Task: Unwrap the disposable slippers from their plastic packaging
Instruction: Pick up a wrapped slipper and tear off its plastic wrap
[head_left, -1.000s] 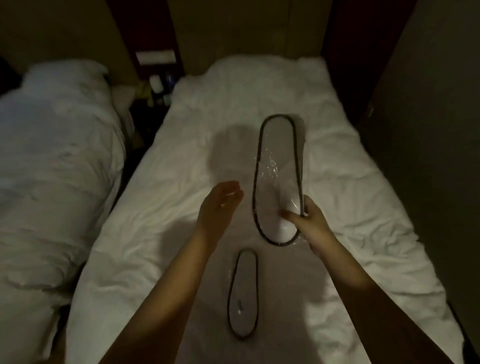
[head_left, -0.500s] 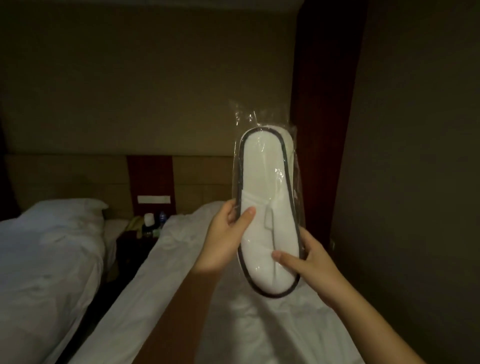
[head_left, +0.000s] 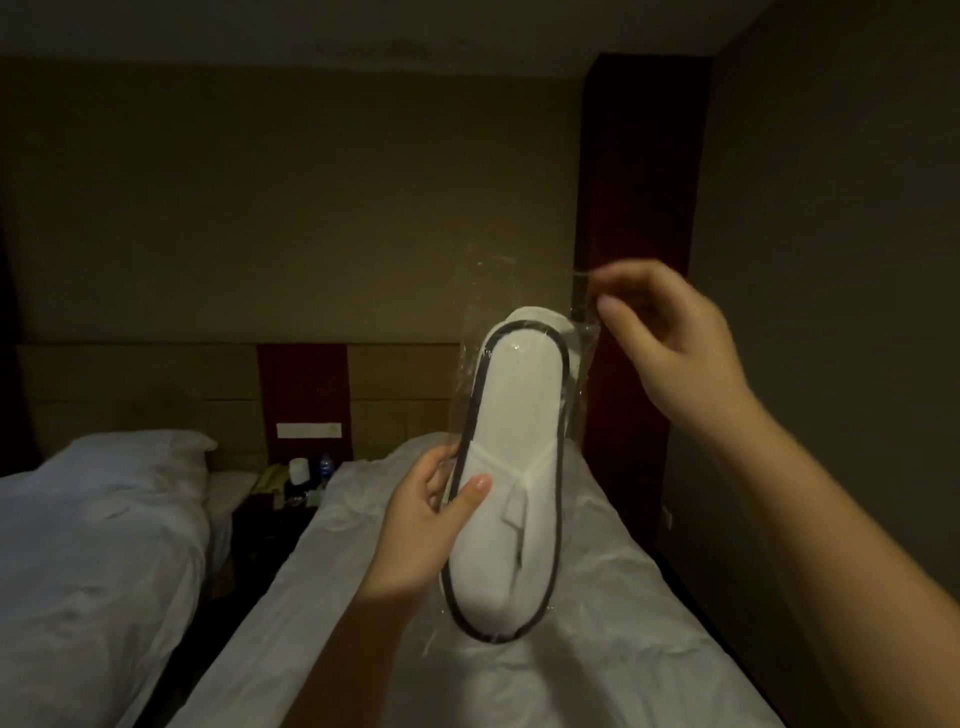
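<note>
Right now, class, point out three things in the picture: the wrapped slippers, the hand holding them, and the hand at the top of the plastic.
wrapped slippers (head_left: 511, 415), head view, on the white sole.
left hand (head_left: 421, 540), head view, on the palm.
right hand (head_left: 675, 338), head view, on the back of the hand.

Open air above bed (head_left: 597, 649); dark pillar (head_left: 641, 208) close behind; cluttered nightstand (head_left: 291, 499) in gap btw beds.

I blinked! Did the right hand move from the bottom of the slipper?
Yes. The right hand went up from the slipper's lower end to the plastic wrapper's top corner, now level with the dark red wall panel.
</note>
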